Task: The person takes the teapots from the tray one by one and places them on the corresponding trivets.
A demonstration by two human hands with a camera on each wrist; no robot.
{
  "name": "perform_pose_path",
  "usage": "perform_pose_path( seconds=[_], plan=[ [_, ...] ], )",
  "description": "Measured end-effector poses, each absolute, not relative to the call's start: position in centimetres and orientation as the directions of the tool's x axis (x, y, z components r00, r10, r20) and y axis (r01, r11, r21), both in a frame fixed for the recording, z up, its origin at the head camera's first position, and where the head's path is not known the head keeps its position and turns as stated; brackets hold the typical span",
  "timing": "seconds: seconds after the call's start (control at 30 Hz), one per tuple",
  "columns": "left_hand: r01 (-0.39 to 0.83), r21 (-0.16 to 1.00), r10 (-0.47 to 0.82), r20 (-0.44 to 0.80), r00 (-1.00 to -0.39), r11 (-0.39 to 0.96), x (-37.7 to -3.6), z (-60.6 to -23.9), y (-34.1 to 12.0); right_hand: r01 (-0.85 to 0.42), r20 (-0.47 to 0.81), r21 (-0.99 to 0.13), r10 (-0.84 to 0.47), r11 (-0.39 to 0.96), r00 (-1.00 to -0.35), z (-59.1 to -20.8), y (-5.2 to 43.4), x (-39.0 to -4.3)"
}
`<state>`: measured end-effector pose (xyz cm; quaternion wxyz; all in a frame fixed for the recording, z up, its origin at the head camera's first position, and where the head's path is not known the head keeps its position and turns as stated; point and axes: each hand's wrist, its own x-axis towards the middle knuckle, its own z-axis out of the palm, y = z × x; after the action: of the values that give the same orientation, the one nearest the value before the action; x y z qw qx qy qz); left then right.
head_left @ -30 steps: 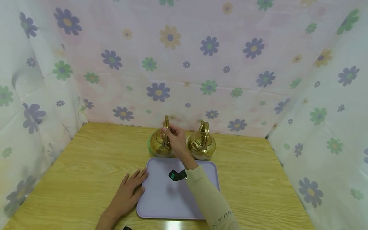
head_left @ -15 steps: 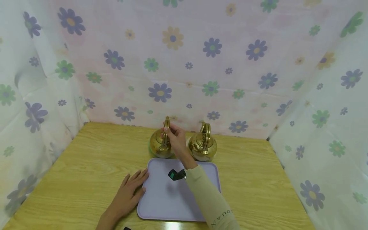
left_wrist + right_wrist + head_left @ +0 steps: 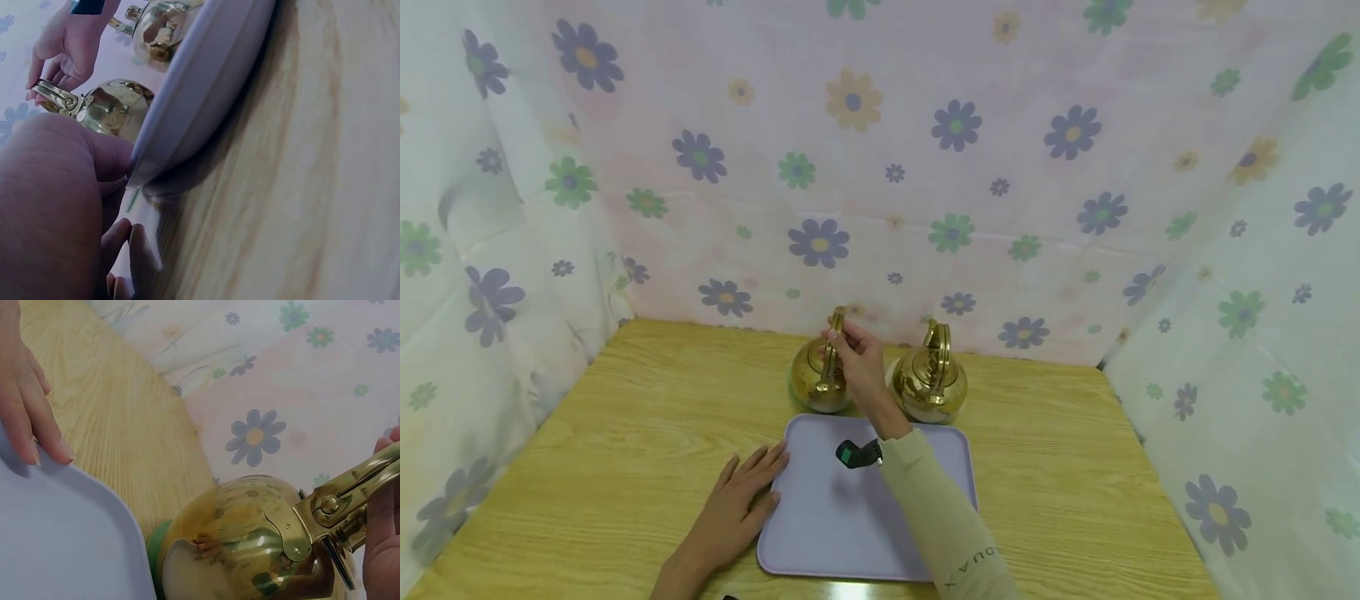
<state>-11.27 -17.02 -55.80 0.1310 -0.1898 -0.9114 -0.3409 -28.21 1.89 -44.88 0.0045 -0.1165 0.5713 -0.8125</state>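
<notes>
In the head view two gold metal kettles with upright handles stand side by side behind a lilac tray (image 3: 820, 533). My right hand (image 3: 863, 367) pinches the handle of the left kettle (image 3: 812, 379) between thumb and fingers. The right wrist view shows that kettle's shiny body (image 3: 244, 531) with a green disc (image 3: 156, 544) at its base. To the right of my forearm stands the other kettle (image 3: 936, 387), which no hand touches. My left hand (image 3: 730, 508) lies with fingers extended at the tray's left edge, fingertips touching the rim.
A wood-grain table (image 3: 625, 450) carries everything. Flower-printed cloth (image 3: 880, 167) rises behind and along both sides. The dark watch-like band (image 3: 859, 454) at my right wrist hangs over the tray.
Both hands keep nearly the same places, right on the left kettle's handle, left at the tray. Only the head view shifts slightly.
</notes>
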Motion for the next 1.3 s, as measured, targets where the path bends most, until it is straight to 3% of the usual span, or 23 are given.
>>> perform_pose_path(
  seconds=[0.67, 0.87, 1.3],
  plan=[
    [0.453, 0.568, 0.264, 0.385, -0.884, 0.687, -11.3, -56.2, -16.8, 0.002, 0.073, -0.908, -0.163, -0.420, -0.984, -45.0, 2.0, -27.9],
    [0.449, 0.584, 0.261, 0.380, -0.888, 0.677, -11.3, -55.9, -17.0, 0.033, 0.047, -0.930, -0.208, -0.367, -0.977, -44.2, 2.0, -27.7],
    [0.465, 0.560, 0.259, 0.410, -0.875, 0.686, -11.4, -56.2, -17.0, -0.186, 0.211, -0.969, -0.149, -0.165, -0.966, -44.8, 5.8, -23.4]
  ],
)
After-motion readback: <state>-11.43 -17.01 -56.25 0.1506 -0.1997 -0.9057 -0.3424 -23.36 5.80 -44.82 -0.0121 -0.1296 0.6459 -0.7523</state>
